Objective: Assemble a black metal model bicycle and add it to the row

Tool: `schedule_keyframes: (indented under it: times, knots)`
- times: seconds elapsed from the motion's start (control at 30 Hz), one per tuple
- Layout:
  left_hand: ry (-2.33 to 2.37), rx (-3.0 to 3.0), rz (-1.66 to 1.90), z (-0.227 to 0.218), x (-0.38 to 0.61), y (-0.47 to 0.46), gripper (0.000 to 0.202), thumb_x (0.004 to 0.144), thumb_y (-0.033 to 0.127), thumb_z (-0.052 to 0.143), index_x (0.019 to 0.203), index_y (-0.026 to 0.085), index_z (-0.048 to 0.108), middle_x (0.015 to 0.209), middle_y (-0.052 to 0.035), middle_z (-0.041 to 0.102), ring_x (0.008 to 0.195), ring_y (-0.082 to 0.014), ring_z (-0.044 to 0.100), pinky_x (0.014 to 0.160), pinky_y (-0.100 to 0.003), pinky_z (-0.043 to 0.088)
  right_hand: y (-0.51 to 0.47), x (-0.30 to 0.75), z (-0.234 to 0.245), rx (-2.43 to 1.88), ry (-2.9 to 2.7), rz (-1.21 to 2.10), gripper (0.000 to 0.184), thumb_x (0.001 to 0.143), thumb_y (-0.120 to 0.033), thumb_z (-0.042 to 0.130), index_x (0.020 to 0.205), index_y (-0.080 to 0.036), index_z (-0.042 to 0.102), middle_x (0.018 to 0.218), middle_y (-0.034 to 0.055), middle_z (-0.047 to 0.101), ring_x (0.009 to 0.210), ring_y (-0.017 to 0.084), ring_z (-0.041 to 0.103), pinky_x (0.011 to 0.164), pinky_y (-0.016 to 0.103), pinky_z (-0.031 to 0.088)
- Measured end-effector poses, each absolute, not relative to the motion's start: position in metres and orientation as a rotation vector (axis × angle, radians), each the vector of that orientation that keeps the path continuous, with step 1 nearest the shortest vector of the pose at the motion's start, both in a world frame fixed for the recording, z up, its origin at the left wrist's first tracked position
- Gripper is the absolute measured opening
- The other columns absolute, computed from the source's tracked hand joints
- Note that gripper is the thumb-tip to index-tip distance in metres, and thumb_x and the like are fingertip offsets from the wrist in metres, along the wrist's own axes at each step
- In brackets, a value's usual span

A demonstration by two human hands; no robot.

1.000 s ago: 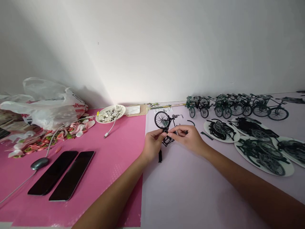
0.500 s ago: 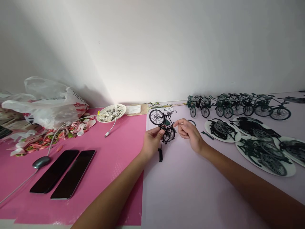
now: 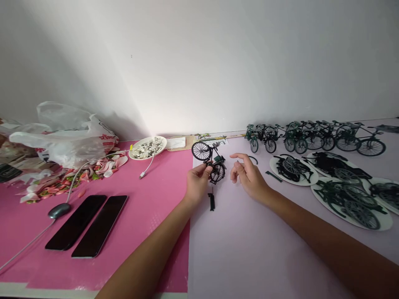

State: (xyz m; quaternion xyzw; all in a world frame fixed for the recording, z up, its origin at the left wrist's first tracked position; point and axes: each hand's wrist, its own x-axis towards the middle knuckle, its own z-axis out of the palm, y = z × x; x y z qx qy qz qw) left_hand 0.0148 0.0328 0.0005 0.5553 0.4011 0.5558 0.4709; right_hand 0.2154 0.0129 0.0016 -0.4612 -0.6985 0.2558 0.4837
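I'm pinching model bicycle (image 3: 218,159) in my left hand (image 3: 197,183), holding it tilted over lilac sheet (image 3: 243,249). Right hand (image 3: 250,176) hovering just beside, fingers loosely bent, gripping nothing. Dark part (image 3: 212,202) lying nearer me; more bicycles (image 3: 301,144) standing near wall (image 3: 218,66).

I take this for a home, or a small room much like one, with my table serving as a craft bench. A pink sheet (image 3: 146,232) and a lilac sheet (image 3: 249,257) cover the top, against a plain pale wall (image 3: 202,70). Two phones (image 3: 76,223), a charging cable (image 3: 142,174) and a plastic shopping bag (image 3: 68,145) look domestic. The craft side shows in the dinner plate (image 3: 385,221) of bicycle parts (image 3: 357,209), the row of miniature bicycles (image 3: 301,145) and the model bicycle (image 3: 220,171) in my left hand (image 3: 197,182).
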Motion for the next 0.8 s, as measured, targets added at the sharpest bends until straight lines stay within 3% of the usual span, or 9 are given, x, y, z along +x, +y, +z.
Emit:
schedule_keyframes:
  times: [0.13,0.33,0.43,0.5,0.6,0.8]
  knots:
    - [1.010,1.388,1.392,-0.003,0.013,0.037,0.041,0.082,0.055,0.077,0.083,0.013,0.075,0.072,-0.0020,0.063,0.070,-0.0156,0.055,0.066,-0.028,0.050,0.010,0.213,0.004,-1.251,-1.600,0.463,0.037,0.109,-0.047,0.030,0.130,-0.023,0.049,0.060,-0.0057,0.057,0.052,0.017,0.055,0.060,0.030,0.043]
    - [1.028,1.398,1.428,-0.006,0.012,0.040,0.042,0.082,0.056,0.077,0.078,0.015,0.070,0.066,0.0004,0.056,0.066,-0.0142,0.049,0.061,-0.026,0.045,0.013,0.216,0.003,-1.359,-1.537,0.347,0.033,0.107,-0.043,0.036,0.112,-0.023,0.061,0.055,-0.0070,0.042,0.045,0.015,0.042,0.052,0.028,0.034]
    - [1.037,1.427,1.432,-0.003,0.012,0.038,0.045,0.083,0.057,0.074,0.069,0.016,0.063,0.062,0.0018,0.047,0.063,-0.0129,0.042,0.059,-0.025,0.038,0.017,0.215,-0.002,-1.271,-1.523,0.343,0.036,0.107,-0.049,0.041,0.107,-0.022,0.065,0.064,-0.0026,0.053,0.053,0.016,0.050,0.055,0.029,0.039]
    - [1.058,1.454,1.441,-0.001,0.012,0.037,0.049,0.085,0.057,0.072,0.062,0.018,0.053,0.060,0.0028,0.039,0.062,-0.0121,0.036,0.057,-0.026,0.032,0.018,0.212,-0.005,-1.172,-1.556,0.351,0.037,0.106,-0.051,0.047,0.101,-0.021,0.069,0.079,0.0034,0.064,0.069,0.019,0.060,0.061,0.030,0.046]
    - [1.084,1.480,1.462,0.002,0.012,0.034,0.056,0.086,0.057,0.070,0.058,0.020,0.038,0.060,0.0034,0.030,0.062,-0.0117,0.029,0.056,-0.027,0.025,0.016,0.207,-0.008,-1.064,-1.594,0.359,0.032,0.103,-0.048,0.056,0.099,-0.022,0.074,0.096,0.0076,0.070,0.087,0.022,0.066,0.065,0.030,0.053]
    - [1.084,1.490,1.446,0.001,0.015,0.030,0.053,0.089,0.054,0.067,0.061,0.020,0.037,0.062,0.0037,0.028,0.063,-0.0122,0.027,0.058,-0.027,0.023,0.004,0.196,-0.002,-0.965,-1.597,0.199,0.018,0.102,-0.033,0.062,0.106,-0.024,0.077,0.097,0.0068,0.076,0.086,0.020,0.071,0.063,0.030,0.057]
